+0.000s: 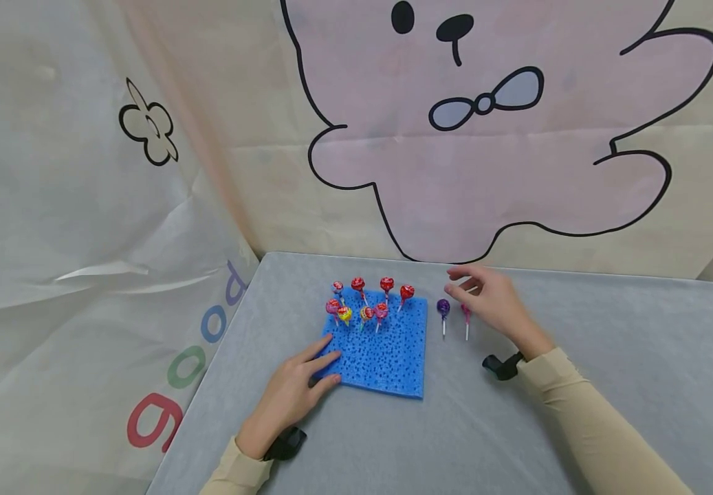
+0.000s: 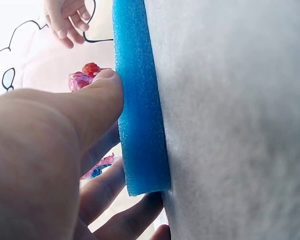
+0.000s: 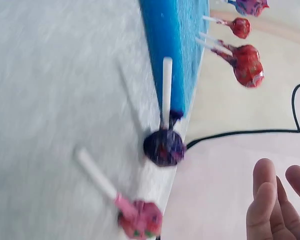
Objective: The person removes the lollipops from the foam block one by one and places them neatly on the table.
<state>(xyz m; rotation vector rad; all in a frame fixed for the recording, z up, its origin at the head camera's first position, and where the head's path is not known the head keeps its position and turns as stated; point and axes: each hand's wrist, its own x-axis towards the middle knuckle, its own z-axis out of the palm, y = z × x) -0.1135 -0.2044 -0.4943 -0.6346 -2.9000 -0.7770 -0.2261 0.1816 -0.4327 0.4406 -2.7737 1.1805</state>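
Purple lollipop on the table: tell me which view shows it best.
Right wrist view: the purple lollipop fills the frame's middle, stick and head clear. Head view shows it small, beside the sponge. Left wrist view misses it.

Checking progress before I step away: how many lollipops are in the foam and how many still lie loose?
Eight lollipops already stand in the blue foam block. The left hand presses flat on the block's near corner. The right hand hovers open above the two left lying on the table: a purple lollipop and a pink lollipop. Neither is gripped yet.
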